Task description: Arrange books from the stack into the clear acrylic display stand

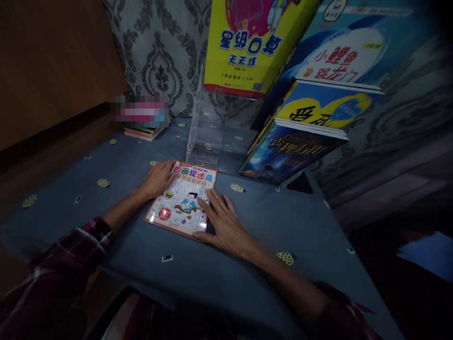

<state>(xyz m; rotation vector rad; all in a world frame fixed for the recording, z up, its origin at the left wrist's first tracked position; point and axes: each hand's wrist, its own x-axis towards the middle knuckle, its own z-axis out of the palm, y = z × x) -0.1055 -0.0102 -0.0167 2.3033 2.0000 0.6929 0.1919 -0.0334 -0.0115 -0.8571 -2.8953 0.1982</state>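
A thin picture book (177, 213) with an orange-brown border and a drawn figure in blue on its cover lies flat on the cloth-covered table. Along its upper left edge rests my left hand (160, 180), fingers stretched out and tips on the cover's corner. My right hand (226, 225) is open at the opposite edge, its fingers spread and fingertips touching the cover. The thumb reaches the book's lower right corner. A small dark patch shows between the right palm and the book; what it is I cannot make out.
Behind the book, a clear acrylic stand (203, 141) holds a yellow workbook (235, 71). Several books, including a dark blue one (288, 153), stand in tiers at the right. A small stack of books (143, 132) lies at the back left, beside a wooden panel (60, 66).
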